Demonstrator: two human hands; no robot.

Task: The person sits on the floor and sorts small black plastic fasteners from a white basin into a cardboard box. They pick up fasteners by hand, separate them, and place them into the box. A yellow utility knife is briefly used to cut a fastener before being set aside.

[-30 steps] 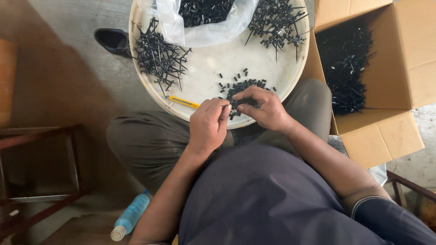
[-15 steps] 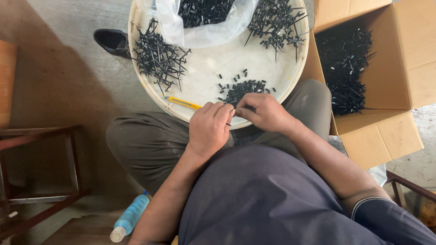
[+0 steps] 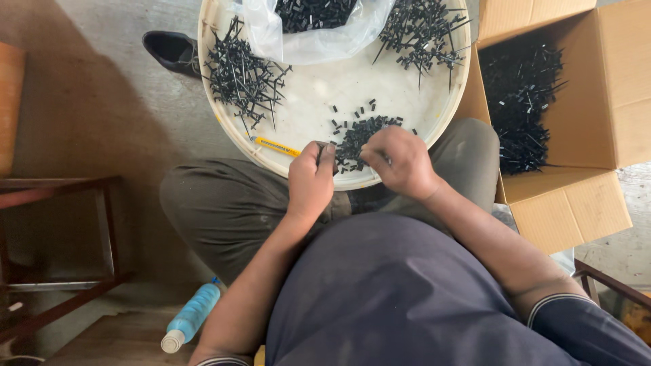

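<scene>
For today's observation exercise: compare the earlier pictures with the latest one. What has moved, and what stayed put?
The left hand and right hand drew slightly apart; a second ago their fingertips met over the small black pieces. The left now pinches a thin black piece, the right rests on the pile. The round tray, yellow cutter, cardboard box and blue bottle stayed put.

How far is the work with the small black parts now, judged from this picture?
Done: many long black pieces fill the cardboard box. In hand: the left hand pinches a thin black piece; the right hand rests on the heap of small black caps. Left: two piles of pins lie on the round tray, with more in the plastic bag.
</scene>
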